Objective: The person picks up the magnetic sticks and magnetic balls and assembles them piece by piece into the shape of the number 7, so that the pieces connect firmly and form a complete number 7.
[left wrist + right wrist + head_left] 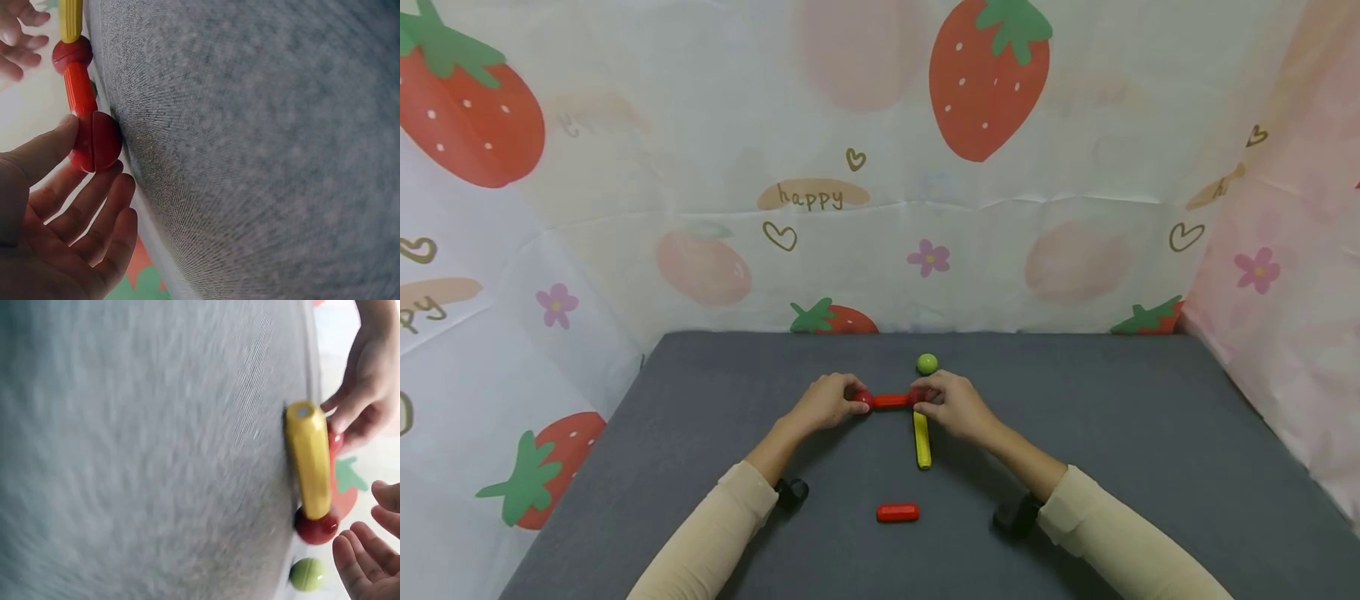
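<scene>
From the head, a red bar (891,402) lies between the left hand (827,402) and right hand (957,407), towards the far edge of the surface (700,467), a green ball (927,363) beyond. At the left wrist, the left hand pinches the left red ball (103,140). At the right wrist, the right hand looks spread beside the right red ball (314,528), where a yellow bar (309,462) joins; contact's hard to judge.

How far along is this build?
Done, apparently: a straight red rod links a glossy red left ball to a glossy red right ball, where a faceted yellow rod also attaches. In hand: the left hand pinches the left ball; the right hand is beside the right ball. Probably left: the loose short red rod and glossy green ball, both unattached.
</scene>
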Available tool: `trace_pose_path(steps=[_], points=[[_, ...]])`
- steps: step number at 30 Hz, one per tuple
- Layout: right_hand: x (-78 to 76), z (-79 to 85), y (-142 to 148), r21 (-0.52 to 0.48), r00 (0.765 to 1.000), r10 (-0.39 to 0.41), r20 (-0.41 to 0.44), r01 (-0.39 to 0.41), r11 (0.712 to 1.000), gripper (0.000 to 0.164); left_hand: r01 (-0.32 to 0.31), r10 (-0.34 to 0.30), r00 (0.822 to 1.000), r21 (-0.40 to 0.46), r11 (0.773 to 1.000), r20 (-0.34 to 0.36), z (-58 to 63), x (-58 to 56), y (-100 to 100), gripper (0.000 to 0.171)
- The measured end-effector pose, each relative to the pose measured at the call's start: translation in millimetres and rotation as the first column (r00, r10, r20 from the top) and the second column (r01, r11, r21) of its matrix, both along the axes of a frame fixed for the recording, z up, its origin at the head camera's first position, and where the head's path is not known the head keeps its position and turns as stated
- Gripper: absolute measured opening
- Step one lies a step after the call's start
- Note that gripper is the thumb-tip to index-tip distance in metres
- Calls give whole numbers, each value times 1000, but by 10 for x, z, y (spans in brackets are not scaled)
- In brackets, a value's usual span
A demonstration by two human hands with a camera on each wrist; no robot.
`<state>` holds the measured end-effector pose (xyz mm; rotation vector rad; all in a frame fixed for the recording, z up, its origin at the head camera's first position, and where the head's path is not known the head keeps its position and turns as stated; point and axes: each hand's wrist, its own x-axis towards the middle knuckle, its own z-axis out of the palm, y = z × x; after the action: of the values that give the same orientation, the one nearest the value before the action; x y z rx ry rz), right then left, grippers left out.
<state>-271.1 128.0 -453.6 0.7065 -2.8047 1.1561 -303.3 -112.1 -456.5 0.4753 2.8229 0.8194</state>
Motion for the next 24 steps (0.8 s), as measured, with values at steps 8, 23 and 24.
trace_pose_path(steps=[8,23,24], points=[[-156,-24,-18,-15,992,-78,102,80,997,35,-2,2,1000,2,1000,2,1,-11,3,31],[-202,-129,12,-36,959,-122,256,135,990,32,30,-31,999,21,999,12,-5,-12,46,31],[-206,-130,15,-32,959,-126,254,139,990,32,31,-31,999,23,999,15,-2,-14,50,31]])
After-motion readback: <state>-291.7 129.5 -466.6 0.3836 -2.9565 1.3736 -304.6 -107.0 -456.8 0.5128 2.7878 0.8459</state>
